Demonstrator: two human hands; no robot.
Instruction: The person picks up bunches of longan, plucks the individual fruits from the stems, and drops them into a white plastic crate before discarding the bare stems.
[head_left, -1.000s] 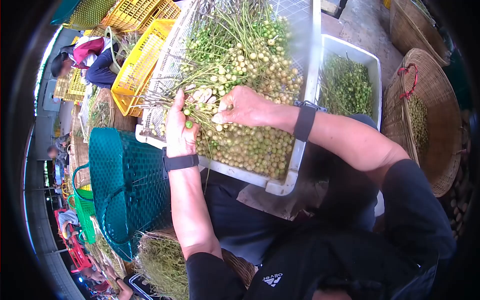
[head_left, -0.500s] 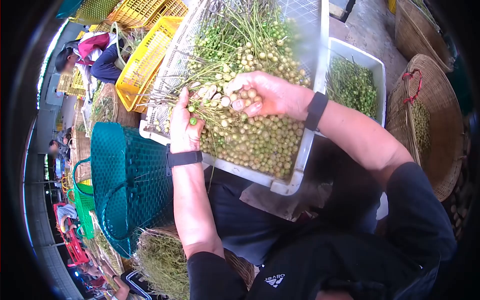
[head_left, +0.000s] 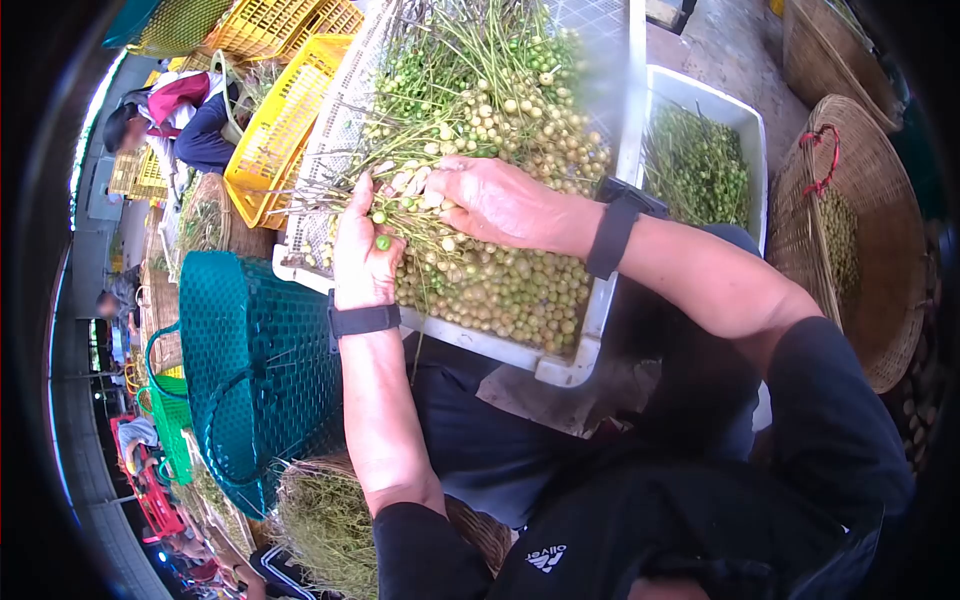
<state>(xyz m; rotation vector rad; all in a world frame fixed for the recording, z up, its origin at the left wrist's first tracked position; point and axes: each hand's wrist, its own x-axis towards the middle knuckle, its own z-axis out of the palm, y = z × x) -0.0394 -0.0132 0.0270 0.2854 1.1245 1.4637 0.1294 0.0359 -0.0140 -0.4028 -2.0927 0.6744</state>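
A white crate (head_left: 562, 373) in front of me holds small round yellow-green fruits (head_left: 530, 300) and, farther back, a heap of thin stems with green fruits (head_left: 470, 60). My left hand (head_left: 366, 250) is closed round a bunch of fruit stems (head_left: 425, 235) over the crate's left part; a few bright green fruits show by its palm. My right hand (head_left: 500, 205), back upward, has its fingers curled onto fruits of the same bunch, close to the left fingertips. Its fingers partly hide what they grip.
At right stand a white tub (head_left: 755, 150) of green fruits and wicker baskets (head_left: 890, 270), one with fruits inside. On the left are a teal woven basket (head_left: 250, 370), yellow crates (head_left: 290, 120) and a basket of stems (head_left: 330, 520). A person (head_left: 190, 120) bends over at upper left.
My right hand has turned from palm up, with several loose fruits in it, to back up, and moved left onto the bunch. Those fruits no longer show in it. My left hand keeps its hold.
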